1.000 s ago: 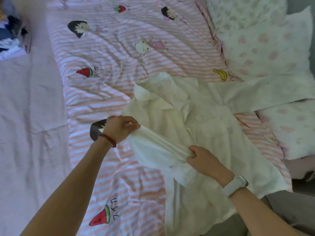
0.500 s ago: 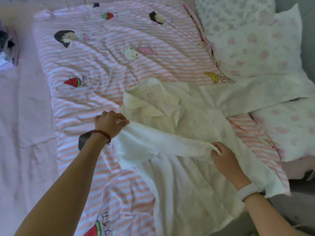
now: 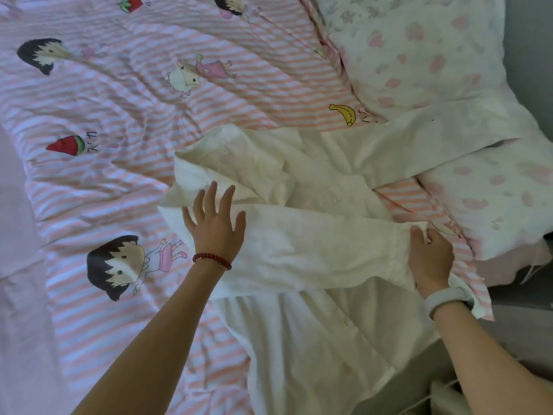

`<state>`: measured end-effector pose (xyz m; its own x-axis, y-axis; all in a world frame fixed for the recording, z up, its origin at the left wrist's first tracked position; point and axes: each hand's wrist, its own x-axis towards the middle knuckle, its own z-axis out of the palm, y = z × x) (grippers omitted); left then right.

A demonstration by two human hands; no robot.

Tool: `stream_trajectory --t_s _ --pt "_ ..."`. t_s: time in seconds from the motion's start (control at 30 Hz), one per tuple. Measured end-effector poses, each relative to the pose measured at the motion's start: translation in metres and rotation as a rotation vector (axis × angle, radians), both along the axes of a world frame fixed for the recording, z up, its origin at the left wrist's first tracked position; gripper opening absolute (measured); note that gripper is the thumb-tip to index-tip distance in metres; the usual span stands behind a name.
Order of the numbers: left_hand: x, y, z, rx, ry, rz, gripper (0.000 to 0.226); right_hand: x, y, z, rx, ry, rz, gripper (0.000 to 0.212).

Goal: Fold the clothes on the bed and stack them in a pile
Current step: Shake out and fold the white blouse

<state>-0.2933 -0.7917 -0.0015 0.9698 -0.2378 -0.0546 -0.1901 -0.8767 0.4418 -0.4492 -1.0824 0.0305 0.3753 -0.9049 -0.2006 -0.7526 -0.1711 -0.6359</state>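
A cream-white long-sleeved shirt (image 3: pixel 317 339) lies face up on the bed, collar to the upper left, hem towards me. One sleeve (image 3: pixel 314 247) is folded across the chest from left to right. My left hand (image 3: pixel 214 226) lies flat with spread fingers on the shoulder end of that sleeve. My right hand (image 3: pixel 429 256) grips the cuff end of the sleeve at the shirt's right side. The other sleeve (image 3: pixel 443 139) stretches out to the upper right over a pillow.
A pink-striped duvet (image 3: pixel 125 115) with cartoon prints covers the bed. Two floral pillows (image 3: pixel 425 55) lie at the right, one (image 3: pixel 502 199) beside the shirt. The bed's edge and grey floor (image 3: pixel 520 327) are at the lower right. A plain pink sheet (image 3: pixel 18 295) runs along the left.
My right hand has drawn the sleeve's cuff further right across the shirt. My left hand has let go of the sleeve and now lies flat on it.
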Motion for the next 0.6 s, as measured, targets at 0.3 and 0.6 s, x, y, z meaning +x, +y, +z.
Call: stream_trajectory --t_s 0.3,0.6 --pt "-0.041 0.0 -0.048 0.275 0.323 -0.073 0.064 -0.043 -0.004 -0.031 -0.127 0.302 0.013 0.041" --pt "-0.073 -0.032 -0.028 0.239 0.23 0.004 0.064 -0.04 0.007 -0.055 -0.283 0.545 0.881 0.041"
